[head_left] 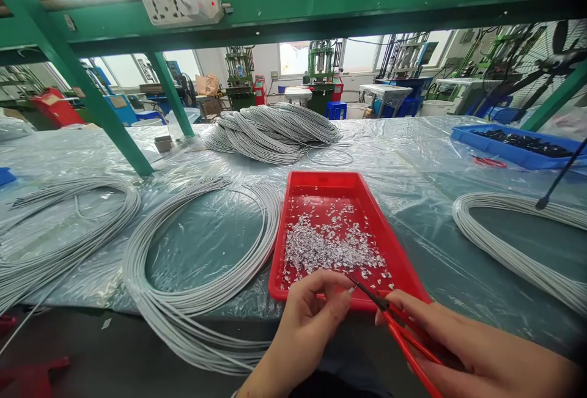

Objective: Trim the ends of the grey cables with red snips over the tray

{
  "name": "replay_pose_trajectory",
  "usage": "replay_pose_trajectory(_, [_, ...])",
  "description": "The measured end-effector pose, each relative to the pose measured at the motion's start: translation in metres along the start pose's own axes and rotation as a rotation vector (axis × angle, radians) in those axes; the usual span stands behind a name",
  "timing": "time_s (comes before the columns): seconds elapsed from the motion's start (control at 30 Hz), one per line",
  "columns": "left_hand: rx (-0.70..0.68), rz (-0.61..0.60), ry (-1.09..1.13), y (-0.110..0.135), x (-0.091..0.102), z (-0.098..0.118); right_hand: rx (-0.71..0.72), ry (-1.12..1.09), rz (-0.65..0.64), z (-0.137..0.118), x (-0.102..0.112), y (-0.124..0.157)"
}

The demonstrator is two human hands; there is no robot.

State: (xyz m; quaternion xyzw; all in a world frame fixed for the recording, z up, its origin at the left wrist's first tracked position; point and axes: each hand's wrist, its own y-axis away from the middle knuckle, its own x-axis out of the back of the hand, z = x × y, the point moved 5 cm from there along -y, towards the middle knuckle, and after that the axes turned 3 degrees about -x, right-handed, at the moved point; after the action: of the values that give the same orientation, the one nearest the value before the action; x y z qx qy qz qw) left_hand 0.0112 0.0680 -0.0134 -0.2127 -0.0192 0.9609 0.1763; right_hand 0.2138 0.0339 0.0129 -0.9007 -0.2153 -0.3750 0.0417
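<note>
My left hand (309, 321) pinches the thin white end of a cable (353, 290) between thumb and forefinger, over the near edge of a red tray (398, 251). In my right hand (477, 340) are red-handled pliers (389, 320), their dark, narrow jaws touching or just beside that cable end. Whether the jaws are closed on it I cannot tell. Small shiny silver scraps (321, 245) lie spread over the tray's floor. Left of the tray, a loose coil of grey cable (137, 276) hangs partly over the table edge, running down behind my left wrist.
Further coils of grey cable lie at the left (105, 227) and right (499, 245). A big cable heap (275, 132) sits behind the tray. A blue tray (513, 147) of black parts stands at right. Green frame posts (105, 110) and a beam with a power strip (183, 8) cross above.
</note>
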Motion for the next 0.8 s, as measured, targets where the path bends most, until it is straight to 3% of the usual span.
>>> replay_pose_trajectory(0.2, [0.035,0.007,0.024,-0.003,0.000,-0.001,0.000,-0.089,-0.028,0.006,0.000,0.001])
replay_pose_trajectory(0.27, [0.070,0.000,0.045,-0.004,-0.001,0.000,0.001,-0.167,0.073,0.003,0.002,-0.001])
replay_pose_trajectory(0.37, [0.112,-0.013,0.079,-0.003,-0.003,0.004,-0.029,-0.274,0.324,-0.009,0.006,-0.008])
replay_pose_trajectory(0.43, [0.133,0.000,0.083,-0.002,-0.002,0.006,-0.053,-0.298,0.373,-0.020,0.004,-0.016])
replay_pose_trajectory(0.6, [0.125,0.016,0.049,-0.005,0.001,0.004,-0.115,-0.338,0.253,-0.031,-0.003,-0.026])
replay_pose_trajectory(0.8, [0.192,0.120,0.072,-0.008,0.009,0.005,-0.280,-0.428,0.085,0.001,-0.004,-0.014])
